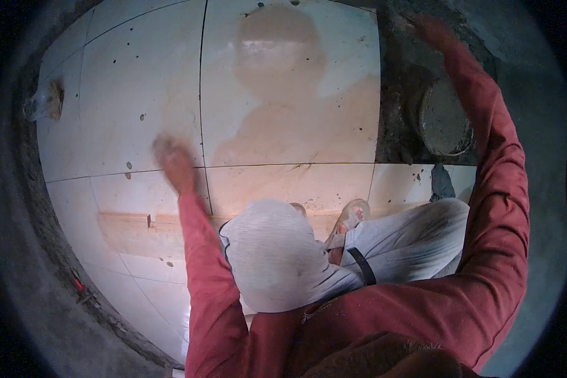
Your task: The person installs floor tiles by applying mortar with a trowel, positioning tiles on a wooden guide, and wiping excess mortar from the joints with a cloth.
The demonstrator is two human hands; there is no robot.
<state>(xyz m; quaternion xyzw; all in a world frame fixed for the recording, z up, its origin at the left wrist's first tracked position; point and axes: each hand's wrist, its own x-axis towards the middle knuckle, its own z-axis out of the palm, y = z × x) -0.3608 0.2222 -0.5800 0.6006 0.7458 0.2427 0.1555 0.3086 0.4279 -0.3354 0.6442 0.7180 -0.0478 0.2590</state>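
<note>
My left hand [173, 157], smeared by motion, is low over the cream floor tiles [132, 101] near a joint between them; I cannot tell what, if anything, it holds. My right hand [428, 28] reaches to the far right, at the top of a dark patch of wet cement [397, 82] beside the tiles; its fingertips are too dim to make out. Below that hand, a round container of grey slurry [446, 120] sits on the patch. A dark grey smear [442, 183] lies on the tile below it.
A beige board [123, 230] lies near my sandalled feet [353, 214]. A clear plastic bag [47, 101] is at the left edge. A small red tool [80, 285] lies by the rough border at lower left. Grey concrete [529, 189] runs along the right.
</note>
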